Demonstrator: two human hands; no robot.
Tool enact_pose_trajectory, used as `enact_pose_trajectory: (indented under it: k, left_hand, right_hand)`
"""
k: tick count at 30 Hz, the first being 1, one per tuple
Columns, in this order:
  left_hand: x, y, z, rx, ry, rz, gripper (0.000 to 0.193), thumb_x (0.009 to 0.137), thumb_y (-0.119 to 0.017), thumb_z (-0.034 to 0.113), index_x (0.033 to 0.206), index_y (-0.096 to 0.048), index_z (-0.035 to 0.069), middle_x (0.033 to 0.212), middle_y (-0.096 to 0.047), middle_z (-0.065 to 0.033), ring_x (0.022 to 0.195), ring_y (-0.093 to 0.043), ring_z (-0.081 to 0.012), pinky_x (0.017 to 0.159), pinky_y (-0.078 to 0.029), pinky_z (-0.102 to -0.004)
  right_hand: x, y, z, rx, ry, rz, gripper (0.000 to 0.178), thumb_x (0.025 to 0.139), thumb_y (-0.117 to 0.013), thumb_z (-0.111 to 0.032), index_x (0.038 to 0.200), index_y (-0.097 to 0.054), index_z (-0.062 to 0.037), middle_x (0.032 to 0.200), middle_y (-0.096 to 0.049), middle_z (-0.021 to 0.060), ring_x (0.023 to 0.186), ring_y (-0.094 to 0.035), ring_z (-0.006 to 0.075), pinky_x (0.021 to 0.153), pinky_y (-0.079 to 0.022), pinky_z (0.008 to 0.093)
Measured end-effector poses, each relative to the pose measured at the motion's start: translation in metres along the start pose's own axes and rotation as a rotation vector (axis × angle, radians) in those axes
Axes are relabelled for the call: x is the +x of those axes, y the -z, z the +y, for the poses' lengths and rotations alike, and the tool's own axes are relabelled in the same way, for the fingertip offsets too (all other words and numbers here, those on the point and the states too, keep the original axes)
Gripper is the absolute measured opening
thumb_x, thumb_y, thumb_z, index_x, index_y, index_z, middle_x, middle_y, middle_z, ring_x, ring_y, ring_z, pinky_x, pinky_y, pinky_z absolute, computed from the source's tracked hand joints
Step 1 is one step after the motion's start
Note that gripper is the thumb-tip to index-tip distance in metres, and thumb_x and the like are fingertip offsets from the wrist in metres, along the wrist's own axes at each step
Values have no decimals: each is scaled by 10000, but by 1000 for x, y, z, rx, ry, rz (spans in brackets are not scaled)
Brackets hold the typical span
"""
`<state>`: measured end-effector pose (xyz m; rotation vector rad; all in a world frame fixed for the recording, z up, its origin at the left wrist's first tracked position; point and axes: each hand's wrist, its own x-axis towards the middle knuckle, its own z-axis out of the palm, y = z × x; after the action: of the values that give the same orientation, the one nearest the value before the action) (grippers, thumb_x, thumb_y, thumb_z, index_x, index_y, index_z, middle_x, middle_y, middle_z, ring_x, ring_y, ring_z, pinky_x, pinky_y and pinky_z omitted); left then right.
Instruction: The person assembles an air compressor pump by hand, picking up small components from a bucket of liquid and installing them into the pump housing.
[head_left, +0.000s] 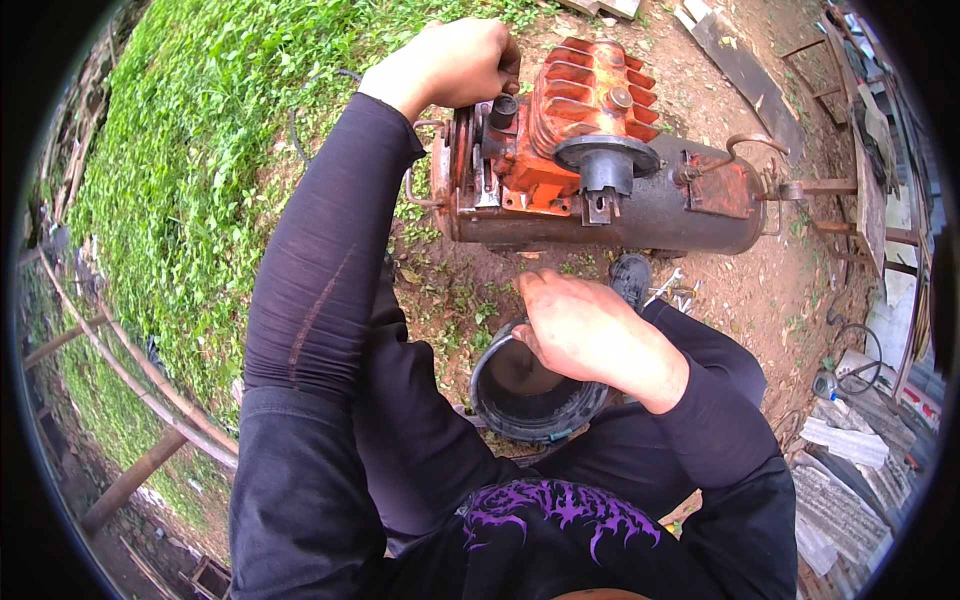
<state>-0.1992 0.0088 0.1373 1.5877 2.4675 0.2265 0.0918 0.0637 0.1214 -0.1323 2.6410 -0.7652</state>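
An orange, rusty air compressor stands in front of me: a finned pump head (592,100) on a long dark tank (650,225). My left hand (465,65) is closed beside the pump's upper left, near a black cap (503,108). Its fingertips are turned away, so what they hold, if anything, is hidden. Between my legs stands a black bucket (485,395) with murky brown liquid inside. My right hand (590,325) is closed at its far rim, thumb on the inner side; the hand covers much of that rim. Dark grime marks the fingers of both hands.
A round black disc with a hub (606,165) juts from the pump toward me. A bent pipe (735,150) rises from the tank's right end. Wrenches (668,285) lie on the dirt by my right foot. Boards and roofing sheets (850,490) are piled at right; grass (200,180) spreads left.
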Motion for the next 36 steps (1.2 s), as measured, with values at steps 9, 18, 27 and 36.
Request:
enact_pose_trajectory:
  k: [9,18,27,36]
  left_hand:
    - [-3,5,3,31,13,37,211,881,-700,244,1003,-768,85,888,-742,-168,858,-719,-359,802,-565,-450]
    - [-5,-12,-22,-75,7,192,215,896,-706,239,990,-759,54,869,-743,-166,795,-725,-315,752,-558,-429]
    - [-4,-21,-20,-195,-17,163,193,890,-689,148,1002,-745,2,855,-744,-175,773,-728,-266,750,-565,-377]
    - [-7,-15,-11,-88,1,192,185,888,-691,144,992,-751,3,835,-744,-178,757,-732,-265,752,-568,-386]
  right_hand:
    - [1,0,1,-3,-28,-20,360,849,-743,-212,1061,-596,39,990,-694,208,938,-719,392,768,-590,488]
    - [4,9,-5,64,-78,-107,405,892,-725,-226,1104,-571,82,1014,-655,280,984,-668,459,837,-551,512]
    - [7,1,0,84,-56,-64,373,874,-727,-218,1067,-586,68,983,-674,249,923,-691,436,781,-566,501]
    - [3,5,0,95,-85,-60,401,882,-747,-236,1078,-583,73,983,-668,249,948,-686,437,794,-566,507]
